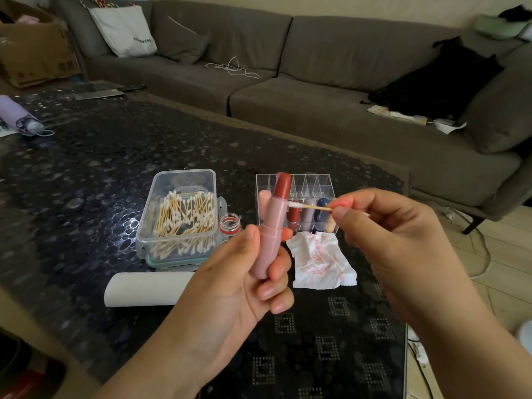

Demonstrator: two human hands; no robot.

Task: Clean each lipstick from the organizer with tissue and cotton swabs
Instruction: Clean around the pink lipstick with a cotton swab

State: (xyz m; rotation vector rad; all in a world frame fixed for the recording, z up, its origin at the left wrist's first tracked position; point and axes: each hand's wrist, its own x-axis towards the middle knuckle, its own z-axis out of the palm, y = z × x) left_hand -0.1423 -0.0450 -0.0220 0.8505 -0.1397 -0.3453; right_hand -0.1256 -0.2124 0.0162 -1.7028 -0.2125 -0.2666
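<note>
My left hand grips an open pink lipstick upright, its red bullet raised out of the tube. My right hand pinches a cotton swab by its wooden stick; the white tip touches the lipstick where the bullet meets the tube. Behind them stands a clear acrylic organizer with several lipsticks in its front row. A crumpled tissue with red smears lies on the table in front of the organizer.
A clear plastic box of cotton swabs sits left of the organizer, with a small red-rimmed jar beside it. A tissue roll lies near the left hand. The dark patterned table faces a grey sofa.
</note>
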